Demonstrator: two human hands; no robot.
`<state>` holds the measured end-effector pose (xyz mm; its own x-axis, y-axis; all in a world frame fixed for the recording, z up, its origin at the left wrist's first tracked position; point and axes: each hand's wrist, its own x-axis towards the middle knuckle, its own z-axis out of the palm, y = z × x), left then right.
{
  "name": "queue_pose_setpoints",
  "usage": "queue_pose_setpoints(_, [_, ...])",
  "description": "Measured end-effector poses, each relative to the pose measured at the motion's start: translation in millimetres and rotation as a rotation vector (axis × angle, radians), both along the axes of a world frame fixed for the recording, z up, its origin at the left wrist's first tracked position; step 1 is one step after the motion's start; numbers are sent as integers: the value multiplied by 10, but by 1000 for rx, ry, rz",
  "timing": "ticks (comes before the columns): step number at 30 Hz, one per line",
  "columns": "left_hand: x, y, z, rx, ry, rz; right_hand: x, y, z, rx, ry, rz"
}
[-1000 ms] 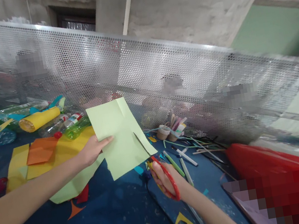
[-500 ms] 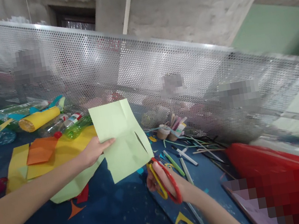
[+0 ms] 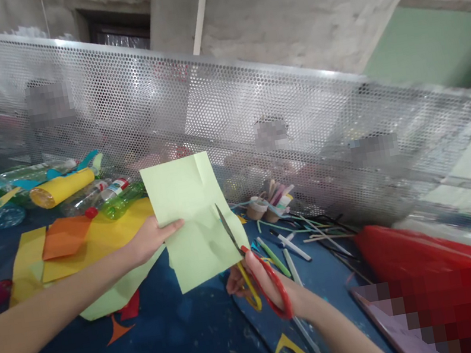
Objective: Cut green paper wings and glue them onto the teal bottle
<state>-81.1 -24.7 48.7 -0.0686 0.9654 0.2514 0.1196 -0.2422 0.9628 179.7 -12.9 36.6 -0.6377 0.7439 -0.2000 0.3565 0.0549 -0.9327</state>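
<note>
A sheet of pale green paper (image 3: pixel 187 209) is held up over the blue table by my left hand (image 3: pixel 152 238), thumb on its front and the other fingers behind. My right hand (image 3: pixel 262 283) grips a pair of scissors (image 3: pixel 277 290) with one red and one yellow handle loop. One scissor blade lies across the front of the sheet near its right edge; the other blade is hidden behind the paper. To the right of the blade the paper bends away in a curl.
Yellow card (image 3: pixel 112 233) and a folded orange paper (image 3: pixel 65 237) lie left, below several plastic bottles (image 3: pixel 124 201). Pens (image 3: pixel 295 246) and cups of sticks (image 3: pixel 259 207) stand right. A red bag (image 3: pixel 410 249) is far right. A perforated metal screen (image 3: pixel 223 100) runs behind.
The scissor handles have spread apart and more of the front blade shows on the paper. The sheet and my right hand have shifted slightly right.
</note>
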Motion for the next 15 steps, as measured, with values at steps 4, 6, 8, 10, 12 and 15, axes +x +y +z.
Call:
queue_pose_setpoints(4, [-27, 29, 16, -31, 17, 127, 17, -49, 106, -17, -66, -11])
queue_pose_setpoints(6, [-46, 51, 25, -57, 25, 183, 28, -76, 172, -46, -91, -22])
queue_pose_setpoints(8, [-67, 75, 24, -86, -3, 201, 46, -90, 220, -77, -137, -26])
queue_pose_setpoints(10, [-82, 96, 14, -104, -51, 187, 66, -88, 242, -94, -191, -38])
queue_pose_setpoints(12, [-88, 110, -1, -97, -84, 152, 84, -78, 243, -108, -214, -56])
queue_pose_setpoints(15, [-78, 114, -23, -90, -116, 96, 93, -74, 240, -118, -208, -46])
